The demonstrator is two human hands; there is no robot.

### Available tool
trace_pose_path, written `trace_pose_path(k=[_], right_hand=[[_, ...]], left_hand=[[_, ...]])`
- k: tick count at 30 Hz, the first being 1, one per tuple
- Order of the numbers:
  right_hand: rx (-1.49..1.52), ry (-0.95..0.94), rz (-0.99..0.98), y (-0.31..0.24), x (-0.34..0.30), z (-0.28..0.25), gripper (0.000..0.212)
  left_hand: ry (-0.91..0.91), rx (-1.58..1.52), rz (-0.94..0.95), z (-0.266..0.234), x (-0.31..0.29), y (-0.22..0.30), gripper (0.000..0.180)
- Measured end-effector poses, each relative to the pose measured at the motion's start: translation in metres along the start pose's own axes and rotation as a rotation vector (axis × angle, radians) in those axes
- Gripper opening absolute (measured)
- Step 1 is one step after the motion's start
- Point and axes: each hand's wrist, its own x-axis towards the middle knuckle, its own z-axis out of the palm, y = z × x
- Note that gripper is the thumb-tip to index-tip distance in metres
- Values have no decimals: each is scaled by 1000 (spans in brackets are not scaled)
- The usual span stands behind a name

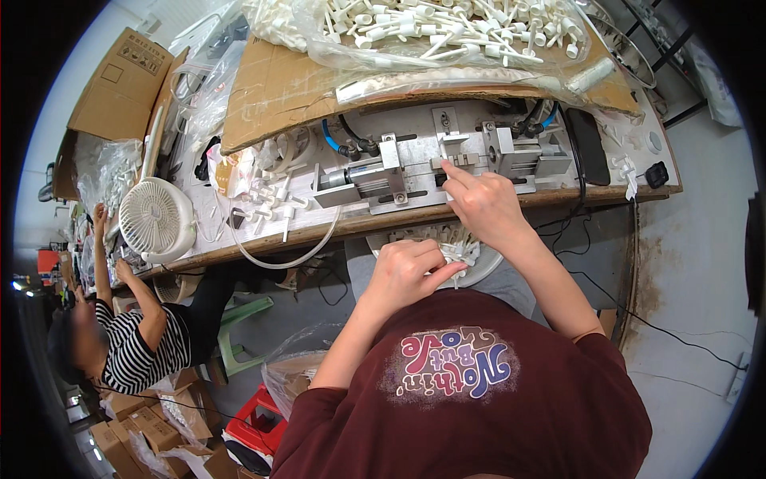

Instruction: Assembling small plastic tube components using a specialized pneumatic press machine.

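A metal clamping jig (455, 160) sits near the table's front edge, between two pneumatic cylinders, the left one (367, 177) and the right one (523, 152). My right hand (485, 201) reaches into it from the front, its index fingertip at the small centre block. The other fingers are curled, and whatever they may hold is hidden. Lower left, my left hand (407, 273) is closed, fingers bent and thumb forward, at the rim of a white bowl (488, 270) on my lap. White plastic parts (455, 241) fill the bowl; some lie right by the thumb.
Cardboard (279, 84) over the jig bears a heap of white plastic fittings (455, 28). More fittings (275, 199) and a white fan (157, 219) are on the left. A black phone-like slab (586, 148) lies right. A co-worker in stripes (148, 335) sits far left. Cables hang at right.
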Motion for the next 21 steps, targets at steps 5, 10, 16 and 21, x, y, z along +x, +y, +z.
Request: trace_pose_path(k=[5, 10, 16, 21], right_hand=[[229, -187, -133, 5, 4, -35, 29], [345, -56, 6, 29, 58, -66, 30], [-138, 124, -5, 93, 162, -59, 35], [-196, -212, 195, 97, 200, -32, 50]], left_hand=[[41, 24, -1, -4, -7, 2, 30], [34, 32, -18, -10, -10, -1, 29], [38, 58, -13, -6, -12, 1, 28], [99, 21, 11, 1, -25, 1, 29]])
